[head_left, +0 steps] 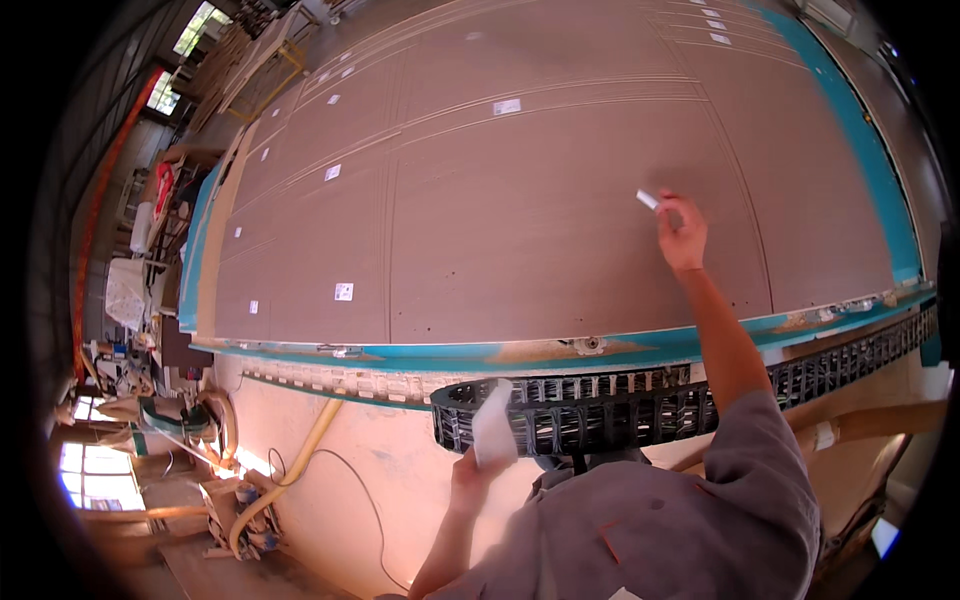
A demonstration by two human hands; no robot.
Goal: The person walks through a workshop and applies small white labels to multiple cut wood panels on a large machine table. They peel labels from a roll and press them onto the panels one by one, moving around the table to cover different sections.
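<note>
Over the large brown panel (560, 220), my right hand (684, 235) is stretched out, pinching a small white label (648, 200) between thumb and fingers. Cut lines divide the panel into several pieces. White labels lie on many of them, such as one label (507, 106) toward the far middle and another label (344, 292) near the front left. Lower down, in front of the panel's near edge, my left hand (470, 482) is closed on a white strip of labels (493, 428). Part of that strip hangs down past the fingers, and its printing cannot be made out.
A teal machine bed (440, 357) borders the panel. Along its near side runs a black cable chain (570, 415), close to my body. A yellowish hose (290, 480) and a thin cable lie on the floor at left. Cluttered benches and a yellow-framed cart (275, 75) stand farther left.
</note>
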